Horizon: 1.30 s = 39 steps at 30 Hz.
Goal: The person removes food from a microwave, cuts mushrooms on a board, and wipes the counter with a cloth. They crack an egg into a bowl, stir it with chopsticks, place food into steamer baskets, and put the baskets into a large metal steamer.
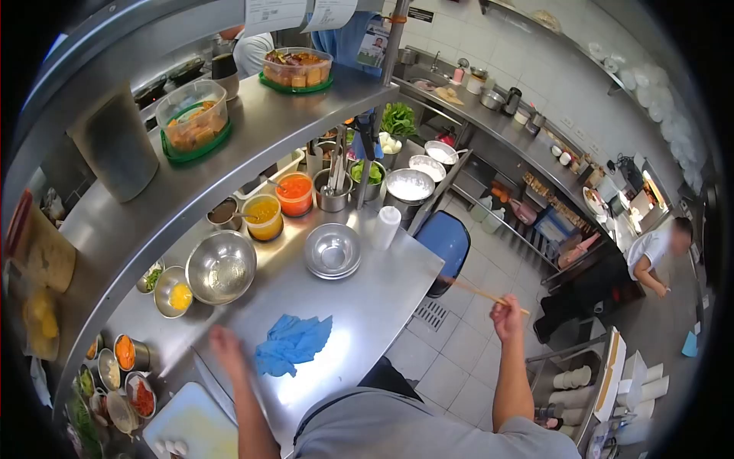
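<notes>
My right hand (507,318) is raised above the floor, off the counter's right edge, with its fingers closed around a thin wooden stick (482,293) that looks like a chopstick. Smeared by motion, my left hand (226,350) hovers at the counter's left part, its fingers not clear. Just right of it, a crumpled blue cloth (293,344) lies on the steel counter (367,306). Below the left hand, a knife (215,387) rests beside a white cutting board (195,421). A large steel bowl (221,267) and a smaller bowl with yellow contents (174,294) stand beyond.
Stacked metal bowls (332,250) and a white squeeze bottle (386,227) stand at the back. Yellow sauce (263,214) and orange sauce (295,193) sit under an overhead shelf (252,126). A blue bin (443,241) adjoins the counter. Another person (650,256) stands right.
</notes>
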Motion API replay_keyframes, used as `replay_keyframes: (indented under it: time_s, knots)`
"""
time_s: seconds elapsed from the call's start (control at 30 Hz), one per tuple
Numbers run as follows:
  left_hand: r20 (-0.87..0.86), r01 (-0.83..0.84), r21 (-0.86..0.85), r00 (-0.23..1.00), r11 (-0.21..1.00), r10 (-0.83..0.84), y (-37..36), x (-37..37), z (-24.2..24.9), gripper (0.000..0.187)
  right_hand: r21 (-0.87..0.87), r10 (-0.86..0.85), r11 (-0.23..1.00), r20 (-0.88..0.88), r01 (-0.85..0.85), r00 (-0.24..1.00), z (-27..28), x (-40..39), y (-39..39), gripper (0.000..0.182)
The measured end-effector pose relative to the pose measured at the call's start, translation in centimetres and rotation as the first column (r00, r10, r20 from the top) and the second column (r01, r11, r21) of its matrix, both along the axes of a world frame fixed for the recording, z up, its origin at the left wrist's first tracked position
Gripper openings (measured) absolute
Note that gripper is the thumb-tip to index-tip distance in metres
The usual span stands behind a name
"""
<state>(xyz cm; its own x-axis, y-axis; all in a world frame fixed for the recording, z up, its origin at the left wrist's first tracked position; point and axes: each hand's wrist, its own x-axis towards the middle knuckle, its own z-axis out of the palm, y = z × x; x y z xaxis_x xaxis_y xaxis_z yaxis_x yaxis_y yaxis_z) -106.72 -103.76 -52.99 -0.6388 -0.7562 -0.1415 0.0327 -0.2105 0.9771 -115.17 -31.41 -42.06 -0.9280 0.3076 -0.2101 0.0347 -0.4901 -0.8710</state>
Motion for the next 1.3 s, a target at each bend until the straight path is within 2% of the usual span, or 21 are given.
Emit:
replay_keyframes:
  time_s: [0.03,0.07,0.1,0.13,0.17,0.23,0.3,0.37,0.43,0.47,0.53,0.6,0.63,0.67,0.73,0.8,0.87,0.93,1.03,1.17,1.3]
  knots:
    - [0.163,0.18,-0.604,0.981,0.776,-0.1,1.5,0.3,-8.0,0.05,0.074,0.107,0.991,0.066,-0.112,0.992,-0.2,-1.8,-1.1,0.011]
    - [0.336,0.346,-0.808,0.935,0.476,-0.11,6.3,1.0,-3.5,0.045,0.164,0.31,0.931,0.109,-0.325,0.944,-0.1,-3.5,-2.9,0.01]
    - [0.498,0.5,-0.858,0.866,0.113,-0.05,12.1,1.4,2.4,0.041,0.241,0.496,0.817,0.168,-0.523,0.852,0.3,-5.0,-5.4,0.01]
    - [0.501,0.5,-0.858,0.865,0.118,-0.031,13.5,1.4,1.9,0.041,0.298,0.577,0.709,0.274,-0.638,0.769,1.0,-6.3,-8.6,0.013]
    - [0.581,0.583,-0.783,0.81,0.218,-0.08,14.7,1.0,1.0,0.041,0.343,0.635,0.582,0.374,-0.737,0.676,1.7,-7.5,-11.8,0.017]
    - [0.638,0.637,-0.703,0.762,0.316,-0.116,16.0,-0.7,1.2,0.041,0.353,0.783,0.386,0.364,-0.852,0.505,1.9,-9.4,-15.9,0.022]
    - [0.252,0.552,-0.315,0.833,0.772,-0.493,17.2,-1.6,2.4,0.042,0.319,0.875,0.304,0.28,-0.897,0.396,1.7,-10.6,-18.7,0.024]
    - [0.146,0.492,-0.557,0.851,0.669,-0.504,21.7,-2.5,5.2,0.044,0.229,0.917,0.269,0.235,-0.936,0.321,1.1,-11.8,-20.8,0.024]
    - [0.455,0.612,-0.73,0.767,0.304,-0.452,25.3,-3.4,9.4,0.042,0.128,0.951,0.223,0.191,-0.966,0.244,1.3,-13.4,-20.9,0.024]
    - [0.577,0.7,-0.647,0.709,0.304,-0.406,25.8,-3.8,8.1,0.036,0.146,0.958,0.202,0.176,-0.968,0.227,2.2,-14.4,-20.2,0.024]
    - [0.578,0.685,-0.649,0.726,0.331,-0.371,25.6,-4.2,5.7,0.033,0.161,0.953,0.19,0.208,-0.968,0.221,4.6,-17.5,-18.0,0.022]
    - [0.5,0.569,-0.736,0.823,0.368,-0.27,24.6,-4.2,2.8,0.026,0.222,0.891,0.381,0.17,-0.898,0.42,5.5,-22.9,-13.2,0.021]
    - [0.549,0.563,-0.658,0.813,0.501,-0.192,23.7,-3.6,2.0,0.024,0.162,0.82,0.57,-0.058,-0.805,0.569,5.5,-26.1,-9.6,0.02]
    - [0.584,0.447,-0.541,0.809,0.713,-0.064,23.6,-2.7,2.6,0.023,0.122,0.74,0.672,-0.152,-0.731,0.655,6.8,-29.5,-6.0,0.023]
    - [0.404,0.171,-0.691,0.897,0.702,0.18,22.7,-0.9,2.5,0.035,0.214,0.477,0.877,-0.274,-0.43,0.835,10.9,-34.3,-1.1,0.028]
    - [0.328,0.09,-0.775,0.903,0.626,0.277,23.0,0.0,3.2,0.054,0.208,0.318,0.945,-0.406,-0.252,0.857,13.7,-38.0,1.0,0.026]
    - [0.327,0.083,-0.823,0.879,0.562,0.348,24.6,0.2,3.6,0.06,0.28,0.356,0.924,-0.388,-0.259,0.85,14.9,-40.6,-0.5,0.019]
    - [0.518,0.348,-0.812,0.798,0.468,0.307,25.7,0.6,0.5,0.069,0.373,0.399,0.89,-0.353,-0.263,0.846,15.0,-43.5,-4.9,0.022]
    - [0.508,0.337,-0.814,0.808,0.472,0.299,28.8,0.0,-0.4,0.066,0.479,0.533,0.804,-0.318,-0.352,0.784,14.3,-49.2,-12.9,0.03]
    - [0.436,0.197,-0.784,0.85,0.589,0.296,31.9,1.2,1.9,0.06,0.479,0.654,0.733,-0.301,-0.484,0.694,11.9,-58.7,-22.1,0.029]
    - [0.345,-0.058,-0.753,0.813,0.655,0.469,33.7,6.6,2.5,0.055,0.692,0.76,0.523,-0.114,-0.498,0.64,10.8,-65.4,-28.5,0.03]
